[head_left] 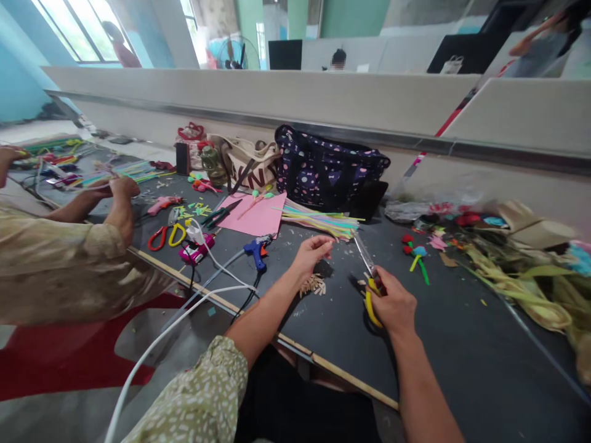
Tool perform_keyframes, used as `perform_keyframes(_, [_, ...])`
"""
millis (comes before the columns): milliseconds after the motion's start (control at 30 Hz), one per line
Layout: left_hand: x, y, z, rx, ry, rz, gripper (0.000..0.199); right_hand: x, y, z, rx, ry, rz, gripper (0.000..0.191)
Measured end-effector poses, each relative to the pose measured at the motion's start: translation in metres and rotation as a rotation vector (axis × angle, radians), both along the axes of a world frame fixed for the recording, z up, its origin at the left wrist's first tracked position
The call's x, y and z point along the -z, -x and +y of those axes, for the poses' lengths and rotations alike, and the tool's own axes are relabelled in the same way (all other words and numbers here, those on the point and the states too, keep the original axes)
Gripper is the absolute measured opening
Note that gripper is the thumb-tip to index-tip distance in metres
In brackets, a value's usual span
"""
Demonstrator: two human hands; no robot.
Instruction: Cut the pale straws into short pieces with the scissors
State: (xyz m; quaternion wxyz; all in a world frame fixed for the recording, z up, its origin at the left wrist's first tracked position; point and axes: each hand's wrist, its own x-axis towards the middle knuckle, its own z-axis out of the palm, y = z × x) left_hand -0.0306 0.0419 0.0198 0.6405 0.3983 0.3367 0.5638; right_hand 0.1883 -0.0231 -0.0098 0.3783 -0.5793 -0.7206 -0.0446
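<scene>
My right hand [394,301] is wrapped round scissors [365,253] with yellow handles, their metal blades pointing up and away over the dark table. To the left, my left hand [314,253] is closed in a pinch above the tabletop. Whatever lies between its fingertips is too small to make out. Just below that hand is a small heap of short tan strips [314,285]. A bundle of pastel sticks [318,218] lies beyond both hands, partly on a pink sheet [249,212].
Left of my arm lie a blue glue gun [257,249], a magenta device [197,248] with cords, and red-and-yellow-handled scissors [167,237]. A patterned bag [327,166] stands at the back. Dry husks [530,295] cover the right side. A co-worker's hands [120,187] work at far left.
</scene>
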Motion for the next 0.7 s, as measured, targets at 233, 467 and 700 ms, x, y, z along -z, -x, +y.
perform_keyframes(233, [-0.001,0.006,-0.001,0.028,0.091,-0.197,0.036,-0.005,0.005,-0.004,-0.008,-0.024,-0.086,0.039])
perform_keyframes(467, [-0.011,0.006,-0.008,0.002,0.146,-0.251,0.035,-0.007,0.009,-0.008,-0.046,0.046,-0.138,0.048])
perform_keyframes(700, [-0.018,0.005,-0.011,-0.064,0.108,-0.268,0.034,-0.007,0.016,-0.009,-0.056,0.003,-0.257,0.046])
